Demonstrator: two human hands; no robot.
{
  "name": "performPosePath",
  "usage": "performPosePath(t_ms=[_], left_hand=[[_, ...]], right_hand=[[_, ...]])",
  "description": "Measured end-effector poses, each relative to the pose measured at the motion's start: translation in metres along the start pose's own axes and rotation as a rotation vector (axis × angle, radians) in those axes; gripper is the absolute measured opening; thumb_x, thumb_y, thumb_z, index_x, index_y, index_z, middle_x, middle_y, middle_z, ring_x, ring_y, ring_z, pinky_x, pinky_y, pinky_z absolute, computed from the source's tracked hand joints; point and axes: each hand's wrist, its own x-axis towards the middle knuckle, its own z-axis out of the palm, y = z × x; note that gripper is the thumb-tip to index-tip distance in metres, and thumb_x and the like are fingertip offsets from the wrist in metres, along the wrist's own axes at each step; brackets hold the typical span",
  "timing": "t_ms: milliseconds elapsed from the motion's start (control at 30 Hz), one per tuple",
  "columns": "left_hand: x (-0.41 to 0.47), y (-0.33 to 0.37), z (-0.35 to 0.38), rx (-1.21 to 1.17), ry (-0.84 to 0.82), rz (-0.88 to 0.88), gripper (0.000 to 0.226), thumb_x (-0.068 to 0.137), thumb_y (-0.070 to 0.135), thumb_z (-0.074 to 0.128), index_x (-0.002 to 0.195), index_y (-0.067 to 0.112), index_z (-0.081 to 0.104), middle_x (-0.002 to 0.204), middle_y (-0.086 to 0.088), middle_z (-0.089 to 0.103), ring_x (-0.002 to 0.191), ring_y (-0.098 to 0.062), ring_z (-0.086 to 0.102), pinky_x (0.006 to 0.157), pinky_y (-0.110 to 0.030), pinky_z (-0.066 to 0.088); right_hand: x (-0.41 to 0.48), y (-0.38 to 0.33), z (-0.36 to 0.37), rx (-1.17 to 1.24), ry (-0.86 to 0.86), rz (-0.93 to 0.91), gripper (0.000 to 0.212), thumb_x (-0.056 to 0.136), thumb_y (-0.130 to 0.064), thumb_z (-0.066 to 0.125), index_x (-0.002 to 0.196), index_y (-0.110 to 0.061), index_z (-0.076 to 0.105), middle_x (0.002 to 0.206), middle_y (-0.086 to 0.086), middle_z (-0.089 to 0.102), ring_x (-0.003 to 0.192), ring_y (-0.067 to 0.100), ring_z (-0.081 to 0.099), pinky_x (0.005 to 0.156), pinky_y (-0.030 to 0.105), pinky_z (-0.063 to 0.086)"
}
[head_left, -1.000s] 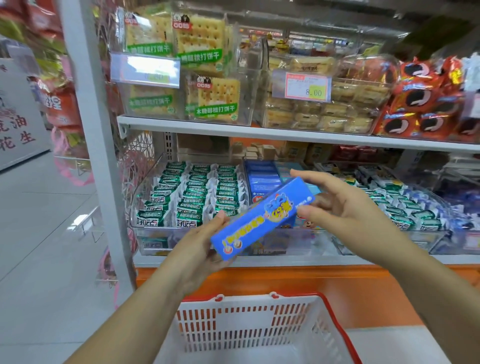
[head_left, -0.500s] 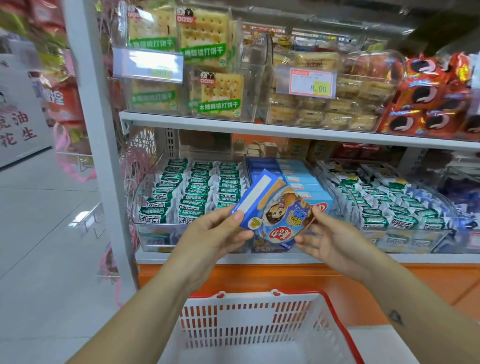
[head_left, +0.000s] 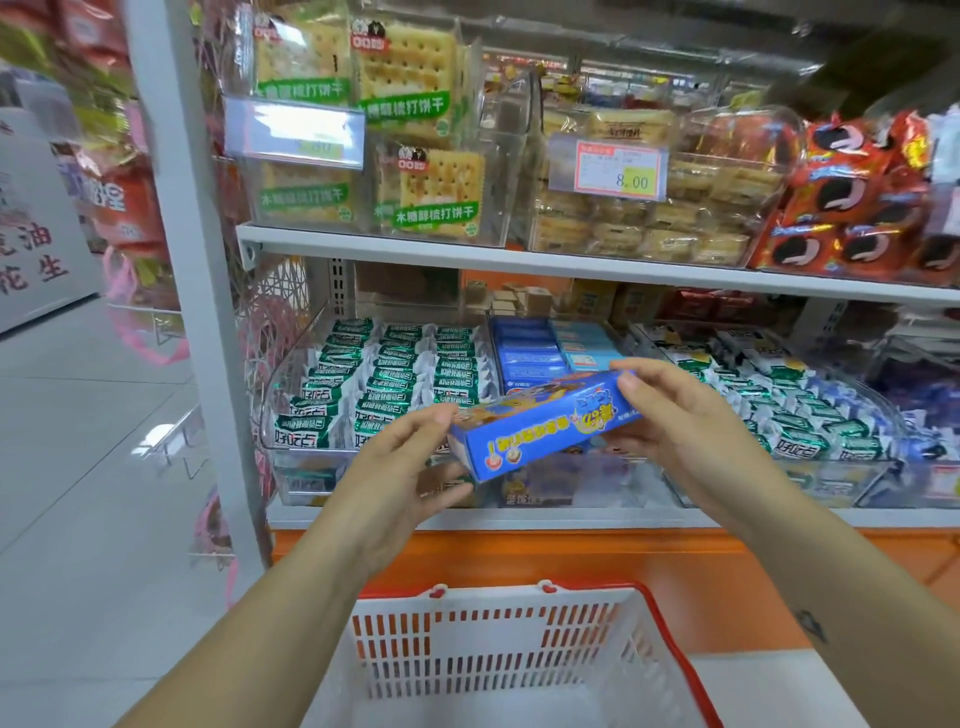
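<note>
Tilting between both hands (head_left: 400, 478), a long blue cartoon-printed box (head_left: 545, 423)

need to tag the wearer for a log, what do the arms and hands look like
The left forearm and right forearm are bare, with no sleeve in view. The left hand and right hand wear no gloves, and no ring or watch shows. A small dark tattoo marks the right forearm.

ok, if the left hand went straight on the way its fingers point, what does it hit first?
The left hand grips the blue box at its near end. Carried straight on, up and right, it would probably reach the stacked blue boxes behind it first, though depth is unclear.
</note>
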Motion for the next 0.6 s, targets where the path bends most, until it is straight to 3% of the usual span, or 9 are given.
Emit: performPosePath(t_ms=[67, 133, 233, 333, 433, 533, 600], left_hand=[[0.002, 0.0, 0.0, -0.003, 0.008, 0.038, 0.01, 0.089, 0.022, 0.059, 0.098, 0.021, 0.064, 0.097, -0.005, 0.07, 0.078, -0.016, 0.066, 0.059, -0.026, 0.055], [0.002, 0.001, 0.002, -0.008, -0.006, 0.069, 0.016, 0.091, 0.009, 0.057, 0.101, 0.022, 0.06, 0.091, -0.004, 0.069, 0.071, -0.014, 0.065, 0.054, -0.021, 0.051], [0.005, 0.001, 0.0, 0.012, -0.063, 0.122, 0.041, 0.086, 0.001, 0.06, 0.117, 0.027, 0.053, 0.096, -0.004, 0.07, 0.078, -0.014, 0.068, 0.062, -0.022, 0.054], [0.006, 0.001, -0.004, 0.209, -0.108, 0.205, 0.052, 0.082, 0.002, 0.066, 0.124, 0.029, 0.052, 0.117, 0.004, 0.064, 0.089, -0.006, 0.068, 0.073, -0.021, 0.053], [0.007, 0.003, -0.003, 0.282, -0.088, 0.311, 0.047, 0.084, -0.009, 0.061, 0.116, 0.025, 0.056, 0.106, 0.017, 0.066, 0.085, 0.002, 0.067, 0.066, -0.014, 0.052], [0.01, -0.001, -0.001, 0.367, -0.032, 0.399, 0.044, 0.085, -0.008, 0.062, 0.108, 0.03, 0.056, 0.103, 0.007, 0.069, 0.085, -0.004, 0.068, 0.065, -0.014, 0.052], [0.014, -0.003, 0.0, 0.446, -0.004, 0.441, 0.044, 0.087, 0.0, 0.063, 0.109, 0.037, 0.054, 0.112, 0.001, 0.067, 0.098, -0.009, 0.066, 0.069, -0.016, 0.053]], right_hand=[[-0.001, -0.004, 0.001, -0.051, -0.009, -0.07, 0.012, 0.092, -0.014, 0.054, 0.098, -0.022, 0.061, 0.1, 0.0, 0.068, 0.079, 0.009, 0.066, 0.073, 0.03, 0.056], [-0.003, -0.006, -0.001, -0.066, -0.032, -0.116, 0.023, 0.092, -0.007, 0.055, 0.095, -0.028, 0.064, 0.102, -0.006, 0.067, 0.086, 0.01, 0.065, 0.074, 0.034, 0.053], [-0.005, -0.008, -0.005, -0.086, -0.036, -0.147, 0.036, 0.091, -0.001, 0.055, 0.089, -0.036, 0.067, 0.1, -0.014, 0.068, 0.095, 0.013, 0.063, 0.077, 0.042, 0.05], [-0.004, -0.012, -0.006, -0.079, -0.052, -0.171, 0.043, 0.088, 0.006, 0.055, 0.106, -0.033, 0.058, 0.109, -0.014, 0.065, 0.096, 0.005, 0.065, 0.072, 0.023, 0.054], [-0.005, -0.016, -0.005, -0.156, -0.087, -0.195, 0.044, 0.087, 0.006, 0.058, 0.109, -0.032, 0.055, 0.116, -0.008, 0.062, 0.098, -0.002, 0.063, 0.072, 0.019, 0.054], [-0.006, -0.02, -0.002, -0.247, -0.095, -0.265, 0.041, 0.085, 0.004, 0.063, 0.106, -0.031, 0.058, 0.115, -0.01, 0.062, 0.096, -0.004, 0.063, 0.075, 0.019, 0.055], [-0.006, -0.023, 0.001, -0.307, -0.096, -0.347, 0.043, 0.085, 0.003, 0.064, 0.104, -0.035, 0.058, 0.114, -0.013, 0.062, 0.102, -0.002, 0.061, 0.076, 0.019, 0.054]])
